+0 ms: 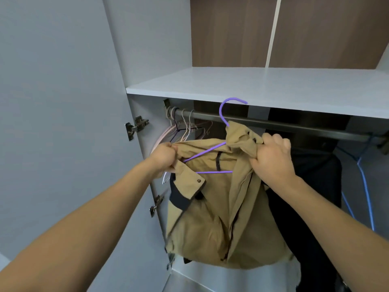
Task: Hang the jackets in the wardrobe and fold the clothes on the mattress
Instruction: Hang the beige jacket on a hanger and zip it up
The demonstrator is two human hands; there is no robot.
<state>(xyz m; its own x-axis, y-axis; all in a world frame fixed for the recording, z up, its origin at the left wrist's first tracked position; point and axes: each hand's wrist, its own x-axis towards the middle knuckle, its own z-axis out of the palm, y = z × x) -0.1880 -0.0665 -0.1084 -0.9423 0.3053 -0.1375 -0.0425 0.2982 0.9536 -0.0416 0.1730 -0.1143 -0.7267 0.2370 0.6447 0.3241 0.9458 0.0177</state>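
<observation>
Tan jacket is hanging just below the rod, both hands gripping it: left hand bunching a shoulder, right hand clutching the collar, likely seating it on the purple hanger; empty hangers and a dark garment are crowding either side

The tan jacket hides most of the purple hanger.

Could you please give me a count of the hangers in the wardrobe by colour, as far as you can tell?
Purple hanger, carrying the tan jacket: 1
Blue hanger, at the right: 1
Pale pink or cream hangers, bunched at the rod's left end: several, too overlapped to count
Total: 2 clear, plus the pale bunch
</observation>
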